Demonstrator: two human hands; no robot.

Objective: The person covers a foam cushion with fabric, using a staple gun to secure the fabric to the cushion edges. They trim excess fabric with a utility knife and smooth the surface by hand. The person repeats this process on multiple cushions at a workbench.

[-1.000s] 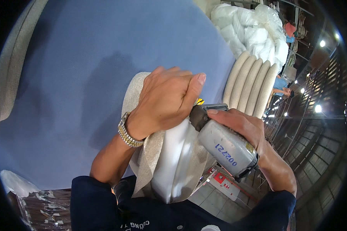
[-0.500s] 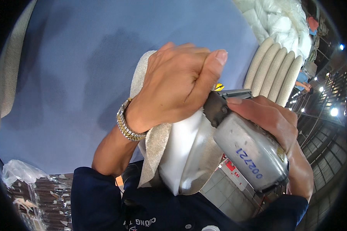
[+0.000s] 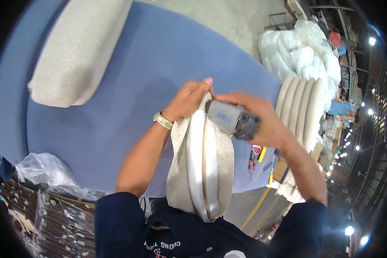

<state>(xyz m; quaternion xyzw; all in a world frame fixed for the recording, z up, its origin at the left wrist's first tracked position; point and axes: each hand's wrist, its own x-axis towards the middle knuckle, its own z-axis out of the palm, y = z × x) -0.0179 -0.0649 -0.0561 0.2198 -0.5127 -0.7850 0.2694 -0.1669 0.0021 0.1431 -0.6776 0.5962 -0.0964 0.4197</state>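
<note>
Between my arms, a long curved piece stands with its edge facing me: white padding, a narrow brown strip down the middle, and beige fabric hanging loose along both sides. My left hand, with a metal watch at the wrist, is closed on the fabric at the far end, thumb up. In my right hand is a grey metal staple gun, its nose against the same far end, close to my left fingers. The exact contact spot is hidden behind the gun.
A blue padded table lies beneath. Far left rests a big beige cushion; at right are ribbed beige rolls and a clear bag of white stuffing. Red-handled pliers lie right of the piece. Plastic film lies lower left.
The piece and both hands now appear smaller and farther from the camera. The staple gun has swung to the far end beside my left hand, and the cushion and pliers have come into view.
</note>
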